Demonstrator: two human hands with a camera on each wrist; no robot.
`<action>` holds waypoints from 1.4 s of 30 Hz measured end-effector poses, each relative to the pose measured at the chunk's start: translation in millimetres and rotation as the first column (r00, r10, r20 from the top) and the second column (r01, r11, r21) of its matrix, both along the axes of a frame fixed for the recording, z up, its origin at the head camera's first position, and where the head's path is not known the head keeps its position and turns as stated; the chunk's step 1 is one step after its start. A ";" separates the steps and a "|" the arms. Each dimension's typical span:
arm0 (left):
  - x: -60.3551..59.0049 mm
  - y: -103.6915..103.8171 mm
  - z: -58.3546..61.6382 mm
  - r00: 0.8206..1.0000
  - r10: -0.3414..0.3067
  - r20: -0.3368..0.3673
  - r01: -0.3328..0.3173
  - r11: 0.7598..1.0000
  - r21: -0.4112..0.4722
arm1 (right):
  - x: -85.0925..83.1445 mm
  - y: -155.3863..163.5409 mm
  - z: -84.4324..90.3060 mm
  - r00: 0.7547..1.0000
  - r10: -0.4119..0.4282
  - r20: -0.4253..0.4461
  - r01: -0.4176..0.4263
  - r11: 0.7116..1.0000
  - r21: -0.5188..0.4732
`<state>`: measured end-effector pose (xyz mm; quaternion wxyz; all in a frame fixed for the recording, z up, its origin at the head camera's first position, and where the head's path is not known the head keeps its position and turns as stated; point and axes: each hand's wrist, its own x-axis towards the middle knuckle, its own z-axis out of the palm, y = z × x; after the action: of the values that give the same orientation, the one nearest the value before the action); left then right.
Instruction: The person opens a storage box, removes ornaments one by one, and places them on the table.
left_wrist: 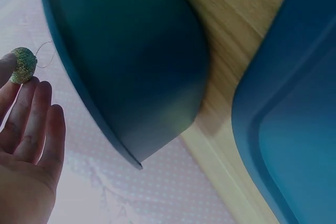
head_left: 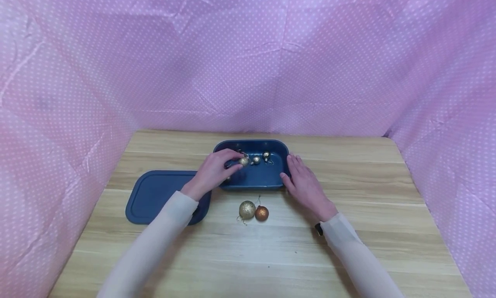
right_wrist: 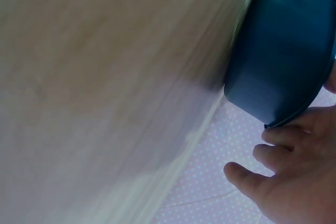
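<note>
Both arms in long pale cream sleeves, snug to the wrist. Dark band at right sleeve cuff (head_left: 319,229). left hand (head_left: 211,171) and right hand (head_left: 306,187) bare, no rings.

Small ornament (head_left: 228,178) behind left hand (head_left: 212,171)

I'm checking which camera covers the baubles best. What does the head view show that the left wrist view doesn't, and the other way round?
Only the head view shows the right hand against the box's right side, two baubles on the table, and more baubles lying inside the box. Only the left wrist view shows the box's outer wall from close below. Both show the left hand holding a gold bauble, the blue box and the lid.
</note>
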<state>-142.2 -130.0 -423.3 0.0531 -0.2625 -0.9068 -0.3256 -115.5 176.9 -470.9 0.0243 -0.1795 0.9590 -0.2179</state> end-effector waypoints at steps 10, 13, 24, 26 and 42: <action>19.5 -2.3 8.4 1.000 0.005 -0.023 -0.003 0.997 0.081 | -0.4 -0.1 0.1 1.000 0.000 -0.001 0.000 1.000 -0.004; 25.6 -2.3 9.7 0.999 0.009 -0.037 -0.005 0.994 0.107 | -0.6 0.2 0.1 1.000 -0.002 0.001 0.002 1.000 -0.005; 49.8 -4.9 8.6 0.996 0.019 -0.091 -0.002 0.983 0.181 | -1.6 -0.2 0.9 1.000 -0.005 0.012 0.005 1.000 -0.004; 54.8 -6.0 7.3 0.994 0.024 -0.106 -0.004 0.982 0.186 | -1.6 -0.3 0.6 1.000 -0.003 0.011 0.003 1.000 -0.004; 95.1 -28.8 -14.0 0.994 0.031 -0.106 -0.018 0.993 0.119 | -0.7 -0.9 2.7 1.000 -0.002 0.015 0.002 1.000 -0.010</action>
<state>-47.2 -158.8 -437.4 0.1215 -0.2650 -0.8849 -0.3634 -116.2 176.0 -468.1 0.0306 -0.1771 0.9578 -0.2243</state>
